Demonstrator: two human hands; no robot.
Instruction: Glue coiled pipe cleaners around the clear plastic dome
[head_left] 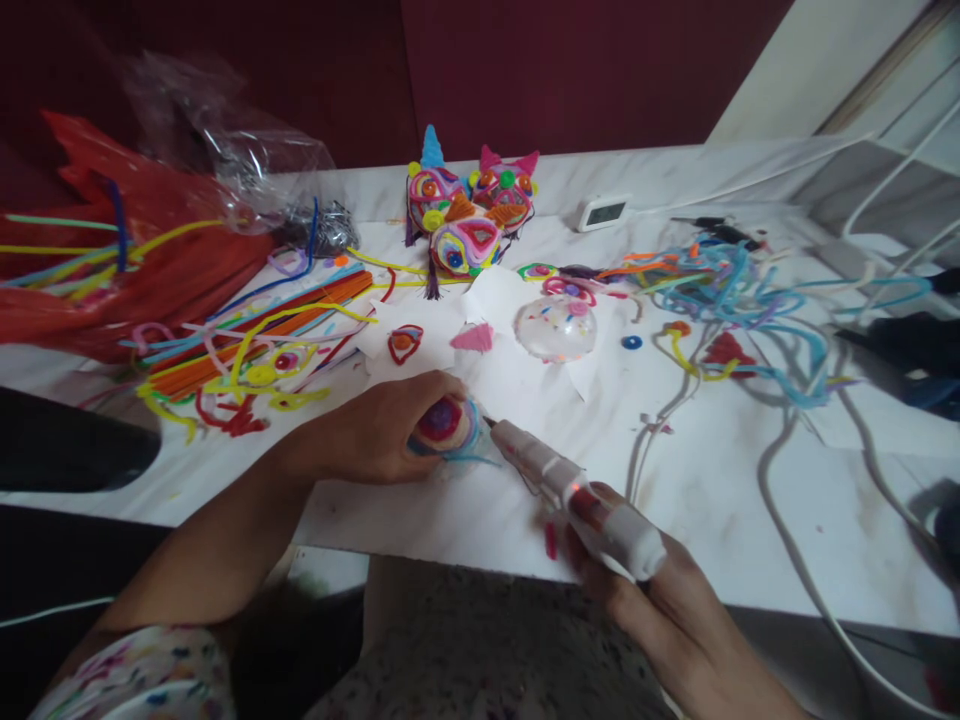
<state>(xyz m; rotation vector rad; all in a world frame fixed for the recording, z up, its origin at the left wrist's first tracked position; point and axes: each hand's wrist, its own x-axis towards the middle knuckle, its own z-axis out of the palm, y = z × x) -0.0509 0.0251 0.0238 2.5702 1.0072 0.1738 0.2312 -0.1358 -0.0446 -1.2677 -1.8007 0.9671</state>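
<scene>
My left hand [375, 425] is wrapped round a clear rounded piece decorated with coiled pipe cleaners [442, 422] in red, purple and blue, held at the table's front. In my right hand [645, 600] is a white glue gun [570, 485] with a small orange light on its body. The gun's nozzle points at the right side of the decorated piece; whether the two touch I cannot tell. Beyond them a clear dome [555, 330] with coloured specks rests on white paper. A pink felt-like triangle [472, 338] and a red-and-orange eye shape [405, 343] lie nearby.
Several finished colourful animal-face ornaments [469, 215] stand at the back. Bundled pipe cleaners [262, 330] and a red plastic bag [142, 270] occupy the left; tangled blue pipe cleaners [720, 270] lie right. A white cable [787, 530] runs down the right side. A small digital display [604, 212] stands behind.
</scene>
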